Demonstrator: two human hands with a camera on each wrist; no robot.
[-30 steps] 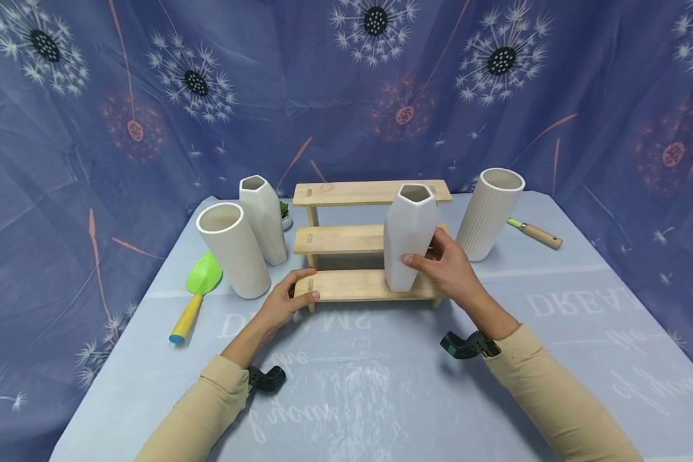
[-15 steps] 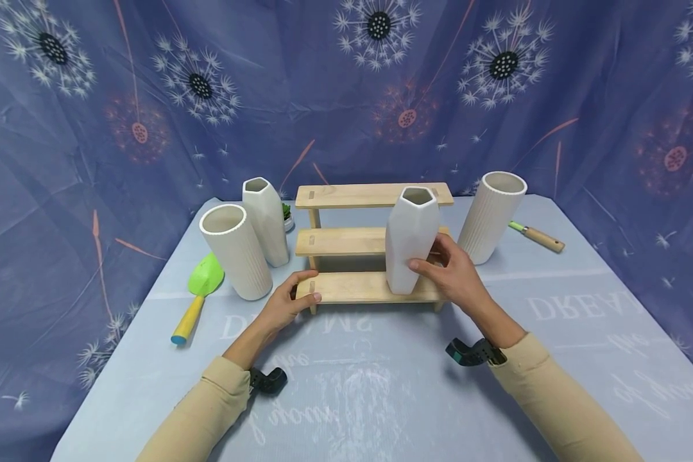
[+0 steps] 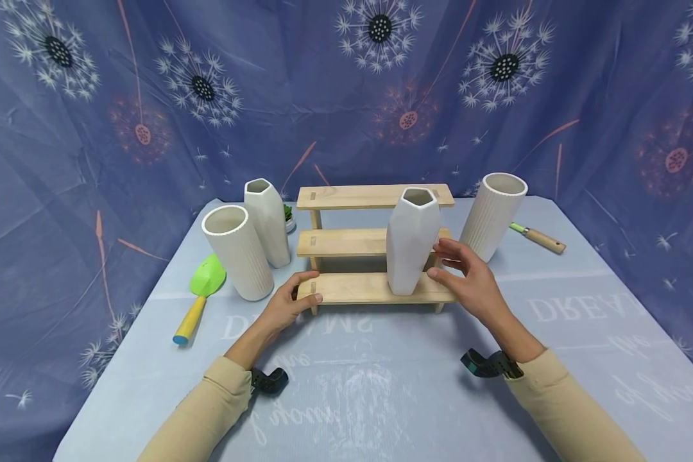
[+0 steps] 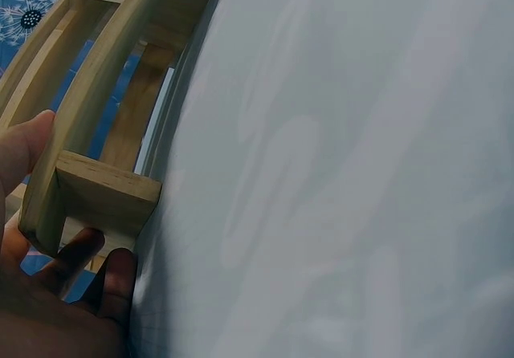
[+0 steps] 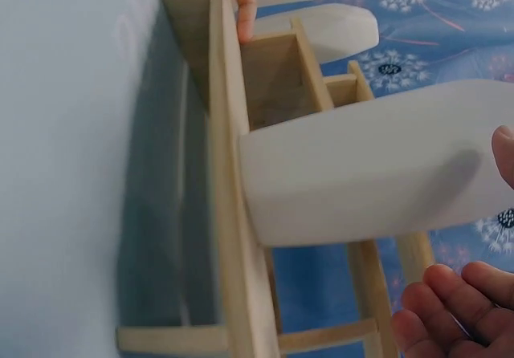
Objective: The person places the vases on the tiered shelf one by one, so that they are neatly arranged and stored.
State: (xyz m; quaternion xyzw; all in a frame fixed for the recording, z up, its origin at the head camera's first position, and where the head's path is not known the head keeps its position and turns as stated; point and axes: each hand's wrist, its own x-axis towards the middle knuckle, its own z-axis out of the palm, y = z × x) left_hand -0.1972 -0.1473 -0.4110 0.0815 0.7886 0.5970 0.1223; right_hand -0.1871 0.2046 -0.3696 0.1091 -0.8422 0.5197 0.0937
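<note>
A white faceted vase stands upright on the lowest step of the three-tier wooden shelf, right of its middle. My right hand is just right of the vase, thumb and fingers spread and nothing held. In the right wrist view a gap shows between the fingers and the vase. My left hand grips the left end of the lowest step. In the left wrist view its thumb lies on the board and other fingers reach beneath.
Left of the shelf stand a ribbed white vase, another faceted vase and a small potted plant. A green trowel with yellow handle lies nearby. Right are a second ribbed vase and a wooden-handled tool.
My right hand has let go of the faceted vase and moved a little to the right. The vase stays on the lowest step. My left hand keeps its hold on the shelf.
</note>
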